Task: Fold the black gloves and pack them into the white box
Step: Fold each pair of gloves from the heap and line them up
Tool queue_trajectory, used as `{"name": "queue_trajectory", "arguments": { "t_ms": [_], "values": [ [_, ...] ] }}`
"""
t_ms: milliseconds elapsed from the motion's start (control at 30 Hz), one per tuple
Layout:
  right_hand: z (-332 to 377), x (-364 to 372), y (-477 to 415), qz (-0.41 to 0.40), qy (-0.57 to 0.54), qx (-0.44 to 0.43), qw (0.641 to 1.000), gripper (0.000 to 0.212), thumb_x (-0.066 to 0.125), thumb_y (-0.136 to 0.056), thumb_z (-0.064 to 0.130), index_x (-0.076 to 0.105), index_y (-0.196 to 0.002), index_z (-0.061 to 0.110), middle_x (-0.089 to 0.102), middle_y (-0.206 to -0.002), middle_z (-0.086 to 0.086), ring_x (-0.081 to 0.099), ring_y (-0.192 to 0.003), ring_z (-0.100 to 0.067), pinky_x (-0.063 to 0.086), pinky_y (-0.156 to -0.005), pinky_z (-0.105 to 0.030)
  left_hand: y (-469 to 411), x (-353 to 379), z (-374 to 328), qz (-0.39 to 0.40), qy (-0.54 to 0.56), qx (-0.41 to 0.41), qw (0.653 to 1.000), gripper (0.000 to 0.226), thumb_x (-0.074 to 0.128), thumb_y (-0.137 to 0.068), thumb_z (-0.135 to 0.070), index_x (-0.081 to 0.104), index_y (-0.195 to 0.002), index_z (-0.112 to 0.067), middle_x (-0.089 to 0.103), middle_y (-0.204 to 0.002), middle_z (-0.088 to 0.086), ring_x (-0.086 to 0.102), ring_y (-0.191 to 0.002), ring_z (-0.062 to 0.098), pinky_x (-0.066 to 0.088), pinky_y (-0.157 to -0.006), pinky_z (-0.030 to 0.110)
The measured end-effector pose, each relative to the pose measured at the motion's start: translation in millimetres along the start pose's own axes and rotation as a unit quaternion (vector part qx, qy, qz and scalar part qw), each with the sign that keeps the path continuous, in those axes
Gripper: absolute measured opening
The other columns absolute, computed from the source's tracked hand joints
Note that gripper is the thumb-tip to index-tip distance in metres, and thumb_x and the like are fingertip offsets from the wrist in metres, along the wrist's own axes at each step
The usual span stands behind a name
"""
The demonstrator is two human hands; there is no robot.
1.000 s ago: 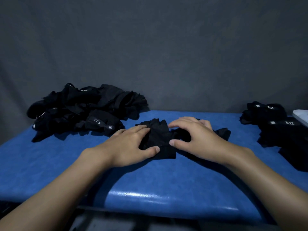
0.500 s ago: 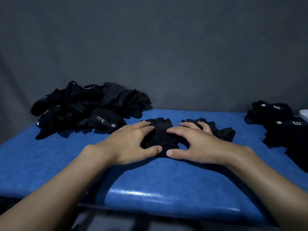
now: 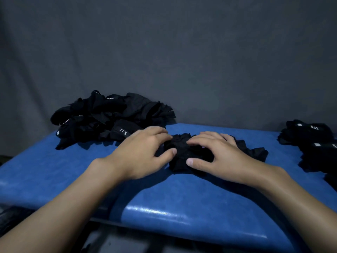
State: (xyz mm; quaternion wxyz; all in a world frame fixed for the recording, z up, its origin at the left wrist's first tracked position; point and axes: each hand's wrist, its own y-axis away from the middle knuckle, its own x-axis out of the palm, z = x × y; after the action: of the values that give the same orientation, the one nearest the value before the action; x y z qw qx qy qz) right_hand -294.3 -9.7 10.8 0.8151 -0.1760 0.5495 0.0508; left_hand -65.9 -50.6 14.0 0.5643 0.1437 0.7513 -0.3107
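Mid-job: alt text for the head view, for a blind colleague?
The left hand and right hand rest side by side on a bunched black glove on a blue table. A loose glove pile lies far left; a neater glove stack sits at the right edge.

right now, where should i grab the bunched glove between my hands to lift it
Pinch the near fold of the bunched glove from your side with the right hand. It lies crumpled on the blue table; that fold sits bare by the thumb, while the far part trails loose rightward.
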Motion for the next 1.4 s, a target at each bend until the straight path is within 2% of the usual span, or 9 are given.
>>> {"name": "queue_trajectory", "arguments": {
  "t_ms": [233, 433, 667, 867, 1000, 1133, 1233, 1300, 1400],
  "values": [
    [33.8, 14.8, -31.2, -0.005, -0.017, -0.055, 0.998, 0.040, 0.055, -0.089, 0.056, 0.055, -0.126, 0.040, 0.051, -0.130, 0.024, 0.033, -0.132, 0.002, 0.014, -0.117, -0.045, 17.2, -24.2, 37.7, -0.039, -0.048, -0.045, 0.997, 0.050, 0.039, -0.089, -0.052, 0.063, -0.127, -0.028, 0.053, -0.136, -0.011, 0.040, -0.133, 0.010, 0.037, -0.107, 0.035],
    [66.7, 32.3, -58.9, 0.037, -0.006, -0.076, 0.996, 0.038, 0.054, -0.092, 0.052, 0.053, -0.130, 0.046, 0.035, -0.147, 0.015, 0.022, -0.139, -0.004, 0.007, -0.116, -0.039, 33.4, -34.9, 72.3, -0.031, -0.046, -0.092, 0.994, 0.043, 0.055, -0.093, -0.043, 0.059, -0.132, -0.026, 0.052, -0.136, -0.009, 0.045, -0.131, 0.016, 0.039, -0.107, 0.042],
    [81.6, 49.5, -80.6, 0.071, 0.013, -0.060, 0.996, 0.038, 0.054, -0.093, 0.051, 0.053, -0.130, 0.048, 0.023, -0.159, 0.002, 0.009, -0.146, -0.013, 0.006, -0.117, -0.046, 39.9, -33.5, 86.8, -0.010, -0.047, -0.095, 0.994, 0.048, 0.058, -0.092, -0.041, 0.052, -0.138, -0.030, 0.051, -0.135, -0.012, 0.046, -0.128, 0.013, 0.037, -0.104, 0.036],
    [83.6, 50.1, -80.2, 0.044, 0.008, -0.070, 0.997, 0.038, 0.055, -0.093, 0.045, 0.059, -0.129, 0.033, 0.038, -0.144, 0.013, 0.026, -0.138, -0.006, 0.013, -0.115, -0.041, 38.8, -36.5, 87.7, -0.016, -0.012, -0.110, 0.994, 0.050, 0.059, -0.092, -0.037, 0.047, -0.140, -0.032, 0.053, -0.121, -0.010, 0.052, -0.120, 0.016, 0.041, -0.103, 0.042],
    [83.5, 41.7, -70.0, 0.024, -0.001, -0.090, 0.996, 0.037, 0.056, -0.094, 0.040, 0.061, -0.129, 0.027, 0.040, -0.140, 0.017, 0.038, -0.120, -0.001, 0.018, -0.115, -0.037, 37.3, -36.7, 86.5, -0.026, 0.027, -0.128, 0.991, 0.052, 0.061, -0.093, -0.037, 0.045, -0.142, -0.035, 0.043, -0.128, -0.005, 0.053, -0.111, 0.019, 0.042, -0.103, 0.038],
    [78.5, 38.9, -58.2, 0.017, -0.050, -0.083, 0.995, 0.016, 0.058, -0.092, 0.040, 0.066, -0.106, 0.040, 0.044, -0.128, 0.027, 0.043, -0.116, -0.009, 0.028, -0.108, -0.034, 35.9, -36.7, 84.9, -0.023, 0.034, -0.139, 0.989, 0.052, 0.058, -0.093, -0.037, 0.043, -0.143, -0.039, 0.047, -0.138, 0.001, 0.051, -0.123, 0.023, 0.039, -0.109, 0.039],
    [74.8, 36.4, -53.6, 0.007, -0.071, -0.038, 0.997, 0.007, 0.055, -0.093, 0.043, 0.051, -0.096, 0.040, 0.051, -0.100, 0.025, 0.045, -0.105, -0.015, 0.032, -0.093, -0.032, 36.5, -37.1, 80.9, 0.000, 0.011, -0.137, 0.990, 0.047, 0.055, -0.094, -0.040, 0.048, -0.140, -0.036, 0.053, -0.131, -0.003, 0.050, -0.125, 0.019, 0.037, -0.109, 0.042],
    [73.0, 34.6, -52.7, 0.013, -0.073, -0.023, 0.997, 0.014, 0.053, -0.094, 0.046, 0.047, -0.105, 0.041, 0.056, -0.100, 0.023, 0.045, -0.101, -0.009, 0.031, -0.094, -0.032, 37.5, -37.1, 79.2, 0.008, 0.015, -0.138, 0.990, 0.044, 0.055, -0.093, -0.045, 0.056, -0.134, -0.032, 0.053, -0.128, -0.004, 0.050, -0.123, 0.018, 0.038, -0.108, 0.042],
    [75.7, 34.4, -51.3, 0.034, -0.058, -0.028, 0.997, 0.031, 0.049, -0.098, 0.044, 0.045, -0.129, 0.047, 0.063, -0.110, 0.021, 0.035, -0.094, 0.030, 0.021, -0.105, -0.030, 38.4, -38.4, 76.6, 0.012, 0.047, -0.135, 0.990, 0.029, 0.051, -0.091, -0.049, 0.069, -0.107, -0.032, 0.059, -0.111, -0.006, 0.058, -0.106, 0.015, 0.045, -0.099, 0.038]
  ]
}}
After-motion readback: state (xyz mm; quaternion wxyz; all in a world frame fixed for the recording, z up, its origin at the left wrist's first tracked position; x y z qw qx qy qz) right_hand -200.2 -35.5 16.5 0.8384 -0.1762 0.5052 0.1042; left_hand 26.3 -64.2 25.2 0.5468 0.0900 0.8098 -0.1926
